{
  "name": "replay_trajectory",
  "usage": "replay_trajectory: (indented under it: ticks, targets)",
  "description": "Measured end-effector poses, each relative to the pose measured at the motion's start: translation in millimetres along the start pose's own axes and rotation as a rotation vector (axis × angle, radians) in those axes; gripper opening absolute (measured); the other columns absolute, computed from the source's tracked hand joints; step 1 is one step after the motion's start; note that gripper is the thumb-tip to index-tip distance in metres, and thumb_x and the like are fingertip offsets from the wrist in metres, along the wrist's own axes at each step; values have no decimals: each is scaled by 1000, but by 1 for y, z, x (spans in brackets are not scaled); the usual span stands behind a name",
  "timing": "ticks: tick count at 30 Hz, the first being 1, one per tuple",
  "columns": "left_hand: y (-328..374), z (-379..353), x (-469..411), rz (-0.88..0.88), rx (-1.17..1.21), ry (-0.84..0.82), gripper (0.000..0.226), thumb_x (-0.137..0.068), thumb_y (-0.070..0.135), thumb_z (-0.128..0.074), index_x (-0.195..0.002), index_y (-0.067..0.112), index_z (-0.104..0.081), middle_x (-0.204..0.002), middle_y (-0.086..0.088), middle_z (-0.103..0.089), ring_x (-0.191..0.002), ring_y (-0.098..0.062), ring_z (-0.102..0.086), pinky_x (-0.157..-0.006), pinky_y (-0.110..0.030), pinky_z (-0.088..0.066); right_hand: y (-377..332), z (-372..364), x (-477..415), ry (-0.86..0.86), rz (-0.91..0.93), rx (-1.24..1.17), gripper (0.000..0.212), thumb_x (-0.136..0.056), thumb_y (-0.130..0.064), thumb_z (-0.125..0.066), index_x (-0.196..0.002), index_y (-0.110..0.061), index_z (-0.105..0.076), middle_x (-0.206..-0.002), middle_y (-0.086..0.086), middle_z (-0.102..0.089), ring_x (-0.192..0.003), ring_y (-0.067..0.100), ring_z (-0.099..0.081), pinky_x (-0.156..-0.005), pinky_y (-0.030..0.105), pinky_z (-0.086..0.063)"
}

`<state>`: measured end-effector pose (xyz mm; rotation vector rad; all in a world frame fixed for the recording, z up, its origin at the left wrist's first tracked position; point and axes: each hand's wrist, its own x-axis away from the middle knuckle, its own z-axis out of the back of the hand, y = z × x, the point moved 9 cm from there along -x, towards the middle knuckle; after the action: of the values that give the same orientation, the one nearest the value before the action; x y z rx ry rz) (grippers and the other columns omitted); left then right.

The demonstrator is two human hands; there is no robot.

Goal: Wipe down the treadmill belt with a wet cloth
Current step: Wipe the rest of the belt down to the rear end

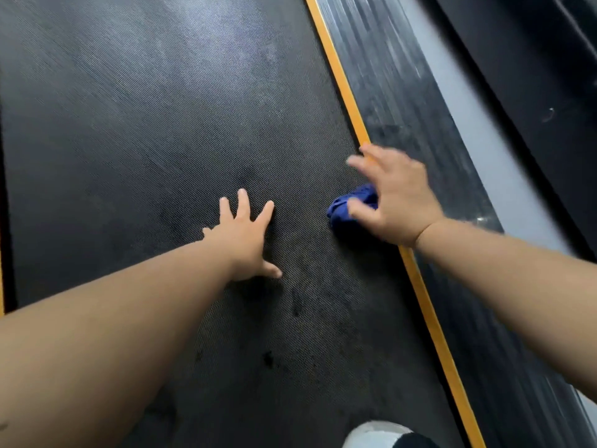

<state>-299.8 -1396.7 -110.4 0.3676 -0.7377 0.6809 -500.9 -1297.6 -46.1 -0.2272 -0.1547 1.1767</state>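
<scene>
The black textured treadmill belt (155,130) fills most of the head view, with darker damp patches near its middle and lower part. My left hand (244,237) lies flat on the belt, fingers spread, holding nothing. My right hand (392,202) presses down on a bunched blue cloth (347,206) at the belt's right edge, its fingers blurred and reaching over the yellow stripe. Most of the cloth is hidden under the palm.
A yellow stripe (342,82) runs along the belt's right side, with the ribbed black side rail (397,76) and a grey strip (484,130) beyond it. A white shoe toe (374,434) stands on the belt at the bottom. Another yellow edge (1,286) shows far left.
</scene>
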Motion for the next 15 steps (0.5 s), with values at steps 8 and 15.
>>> replay_trajectory:
  ticks: [8,15]
  targets:
    - [5,-10,0,34,-2,55,139,-50,72,-76,-147,38,18,-153,-5,31,-142,-40,18,-104,-71,-23,-11,-32,7,-207,125,140,45,-92,-16,-54,-136,-21,-45,-123,11,-51,-105,35,-45,-77,45,-50]
    - [5,-8,-3,19,-11,94,139,-48,70,-79,-148,39,13,-155,-6,28,-142,-42,17,-101,-71,-26,-18,-40,-21,-295,-82,181,30,-92,-17,-46,-122,-21,-47,-121,6,-49,-109,31,-42,-82,41,-45]
